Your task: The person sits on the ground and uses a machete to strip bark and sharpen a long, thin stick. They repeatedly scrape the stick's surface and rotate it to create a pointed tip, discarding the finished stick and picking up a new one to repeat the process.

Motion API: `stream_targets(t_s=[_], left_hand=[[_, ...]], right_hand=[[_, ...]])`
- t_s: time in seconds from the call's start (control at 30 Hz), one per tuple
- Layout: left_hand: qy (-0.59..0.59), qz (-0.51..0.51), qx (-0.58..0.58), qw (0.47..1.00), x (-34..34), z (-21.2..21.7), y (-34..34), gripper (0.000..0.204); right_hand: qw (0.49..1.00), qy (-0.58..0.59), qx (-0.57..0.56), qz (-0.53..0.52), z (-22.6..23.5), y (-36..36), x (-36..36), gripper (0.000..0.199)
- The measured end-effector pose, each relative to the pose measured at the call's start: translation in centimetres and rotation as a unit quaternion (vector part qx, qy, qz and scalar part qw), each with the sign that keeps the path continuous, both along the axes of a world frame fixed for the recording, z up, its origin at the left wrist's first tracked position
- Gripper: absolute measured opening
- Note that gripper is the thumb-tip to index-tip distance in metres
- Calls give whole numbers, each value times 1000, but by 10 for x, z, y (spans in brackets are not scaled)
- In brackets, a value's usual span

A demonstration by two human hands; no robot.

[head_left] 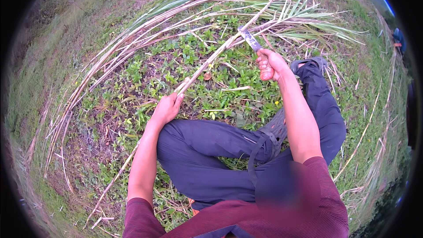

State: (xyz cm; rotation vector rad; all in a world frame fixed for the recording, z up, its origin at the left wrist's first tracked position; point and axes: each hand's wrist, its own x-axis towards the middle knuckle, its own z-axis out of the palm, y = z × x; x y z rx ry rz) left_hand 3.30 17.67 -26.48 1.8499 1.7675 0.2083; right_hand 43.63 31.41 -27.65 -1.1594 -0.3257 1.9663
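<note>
My left hand point(168, 107) is closed around a long reed-like stalk point(207, 62), which runs from the lower left up to the leafy tops at the far side. In my right hand point(273, 65) is a knife point(250, 39) with a broad, worn blade and a reddish-brown handle. The blade lies across the stalk, touching or just over it; which one I cannot tell. Beyond the blade, green leaves point(291, 17) spread out to the right. The stalk's lower end point(115, 177) passes beneath my left forearm.
A curved bundle of cut stalks point(128, 39) lies on the grass to the far left. Low leafy weeds point(238, 75) cover the ground between my hands. My bent legs point(198, 150) are close below. More dry stalks point(374, 163) lie at the right.
</note>
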Motion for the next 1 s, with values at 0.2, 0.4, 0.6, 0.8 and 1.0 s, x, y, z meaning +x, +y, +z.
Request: stream_targets(t_s=[0.2,0.4,0.6,0.8,1.0], left_hand=[[29,-22,55,998,7,-3,-1,35],[72,-45,74,994,6,-11,-5,35],[58,-31,89,994,13,-17,5,34],[80,-51,76,993,7,-20,-1,31],[77,-58,95,991,12,-25,4,28]], right_hand=[[1000,16,14,17,23,11,-5,14],[993,21,-67,90,13,-18,-42,13],[1000,-10,-3,-28,28,25,28,14],[988,-2,-58,145,18,-43,-29,16],[997,-23,-31,72,19,7,16,14]])
